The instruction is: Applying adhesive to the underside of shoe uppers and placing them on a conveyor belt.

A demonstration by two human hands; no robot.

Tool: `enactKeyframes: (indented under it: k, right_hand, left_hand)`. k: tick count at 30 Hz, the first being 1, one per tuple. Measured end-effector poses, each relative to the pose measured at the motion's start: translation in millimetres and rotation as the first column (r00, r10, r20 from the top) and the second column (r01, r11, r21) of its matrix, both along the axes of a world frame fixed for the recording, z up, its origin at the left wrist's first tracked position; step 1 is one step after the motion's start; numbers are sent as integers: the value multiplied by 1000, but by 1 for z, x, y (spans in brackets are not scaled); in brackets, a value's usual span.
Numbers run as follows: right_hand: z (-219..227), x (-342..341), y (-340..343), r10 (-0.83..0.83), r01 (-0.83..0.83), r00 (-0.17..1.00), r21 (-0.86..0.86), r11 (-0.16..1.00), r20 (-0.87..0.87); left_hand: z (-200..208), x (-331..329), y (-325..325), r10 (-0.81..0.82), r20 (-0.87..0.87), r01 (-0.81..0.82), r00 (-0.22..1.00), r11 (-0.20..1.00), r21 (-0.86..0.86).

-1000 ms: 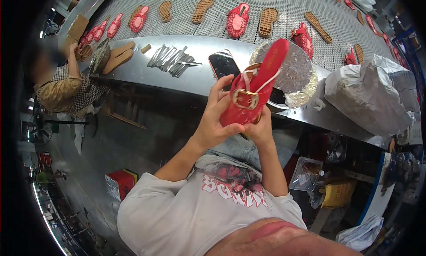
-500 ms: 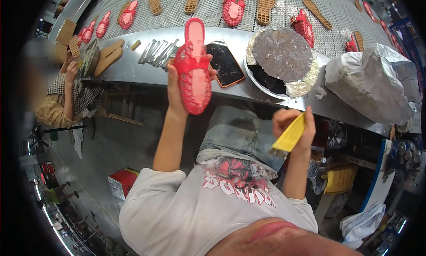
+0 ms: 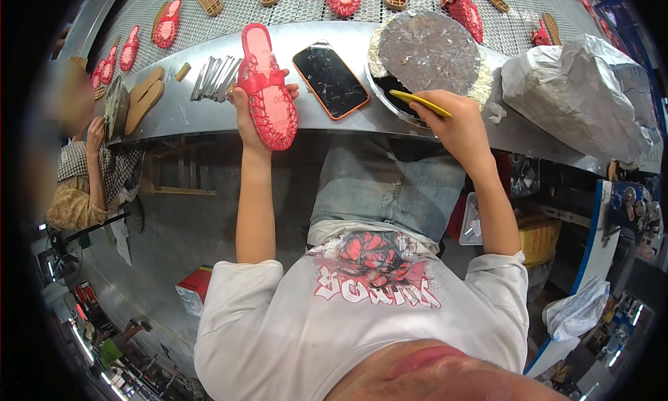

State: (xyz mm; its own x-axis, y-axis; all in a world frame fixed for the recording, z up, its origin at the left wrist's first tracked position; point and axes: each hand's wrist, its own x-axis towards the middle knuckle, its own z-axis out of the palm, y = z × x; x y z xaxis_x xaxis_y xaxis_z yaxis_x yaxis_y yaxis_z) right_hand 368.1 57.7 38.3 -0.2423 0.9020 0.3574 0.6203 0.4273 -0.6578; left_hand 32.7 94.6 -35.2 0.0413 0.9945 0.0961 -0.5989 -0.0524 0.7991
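My left hand (image 3: pixel 248 125) grips a red woven sandal (image 3: pixel 277 117), toe toward me and pale pink insole facing up, over the bench's near edge. In my right hand (image 3: pixel 457 125) is a yellow-handled brush (image 3: pixel 433 105), its tip end in the dark opening of a round pot (image 3: pixel 390 106). Its bristles are hidden from sight. A stained round cover (image 3: pixel 433 52) lies over most of the pot. Between the two hands, a phone with an orange edge (image 3: pixel 331 79) rests on the metal bench.
Metal strips (image 3: pixel 215 79) lie left of the sandal, near tan soles (image 3: pixel 145 100). Behind the bench, a mesh conveyor (image 3: pixel 236 18) carries red sandals and brown outsoles. A crumpled white sack (image 3: pixel 574 95) stands at right. Another person's hand (image 3: pixel 95 133) works at far left.
My right hand has moved up and forward, bringing the brush from above my lap to the pot's opening. The sandal in my left hand has shifted left, away from the phone.
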Motion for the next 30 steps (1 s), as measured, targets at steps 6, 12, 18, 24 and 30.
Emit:
enactKeyframes:
  k: [6, 12, 18, 24, 30]
  right_hand:
    - [7, 6, 8, -71, -1, 971, -300, 954, -227]
    - [9, 13, 28, -340, -174, 731, -644, 745, -591]
    - [20, -21, -19, -236, -479, 376, -406, 778, -896]
    - [47, -64, -16, 450, -501, 726, 49, 864, -520]
    - [50, -68, -14, 669, -610, 743, 378, 696, -33]
  left_hand:
    - [5, 9, 0, 38, -30, -38, 999, 999, -21]
    - [5, 1, -8, 56, -36, -52, 998, 994, 100]
    - [37, 34, -39, -108, 258, 138, 960, 985, -103]
    - [55, 55, -66, -232, 266, 278, 936, 948, -152]
    - [81, 69, -73, -17, 369, 169, 929, 908, -384]
